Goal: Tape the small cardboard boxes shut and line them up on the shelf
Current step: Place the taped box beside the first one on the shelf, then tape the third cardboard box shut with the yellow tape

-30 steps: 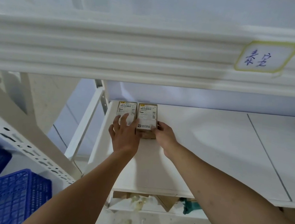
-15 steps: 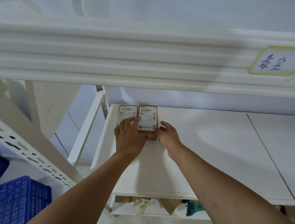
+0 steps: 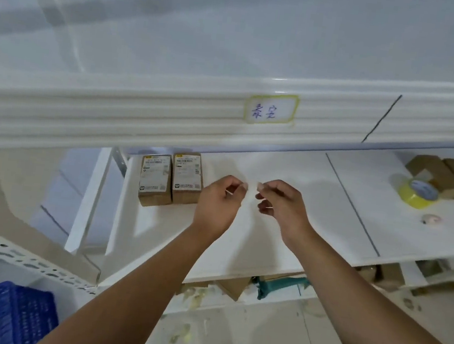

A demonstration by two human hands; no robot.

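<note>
Left box (image 3: 155,180) and right box (image 3: 187,178) stand touching at the shelf's (image 3: 268,250) left end. Left hand (image 3: 218,199) and right hand (image 3: 284,206) hover just right of them, fingers loosely curled, nothing visible held. Tape roll (image 3: 417,192) far right.

White shelf (image 3: 269,233), 2 panels w/ dark seam (image 3: 352,203) btwn them. L panel, rear-left corner: 2 small cardboard boxes, left box (image 3: 155,179) & right box (image 3: 187,177), lying flat side by side, touching, printed labels up. R panel, far right: yellow tape roll (image 3: 417,192) lying flat just in front of brown box cluster (image 3: 435,173); small pale round item (image 3: 431,219) nearer front edge, apart from roll, type unclear.
</note>
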